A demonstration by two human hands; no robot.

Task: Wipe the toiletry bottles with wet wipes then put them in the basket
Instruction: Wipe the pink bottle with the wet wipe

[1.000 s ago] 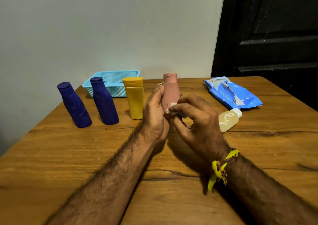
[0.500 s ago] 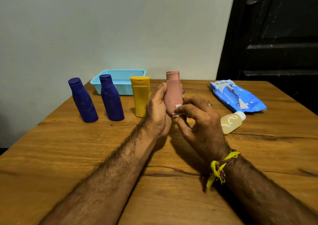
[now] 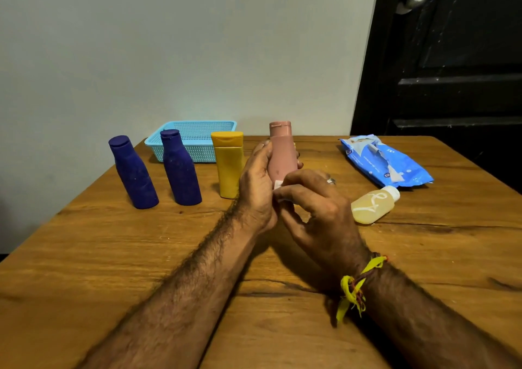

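While the left hand (image 3: 258,182) grips the upright pink bottle (image 3: 281,154), right hand (image 3: 316,207) fingers pinch a white wet wipe (image 3: 278,184) against it.

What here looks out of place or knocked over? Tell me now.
Only the small clear bottle stands out: it lies on its side on the table beside the wipes pack, while the other bottles stand upright. No spill shows.

both forearms reach forward and converge at the middle. the left hand (image 3: 258,182) has its grip curled round the pink bottle (image 3: 282,154), upright; the right hand (image 3: 316,202) pinches a wipe (image 3: 278,184) against its lower part.
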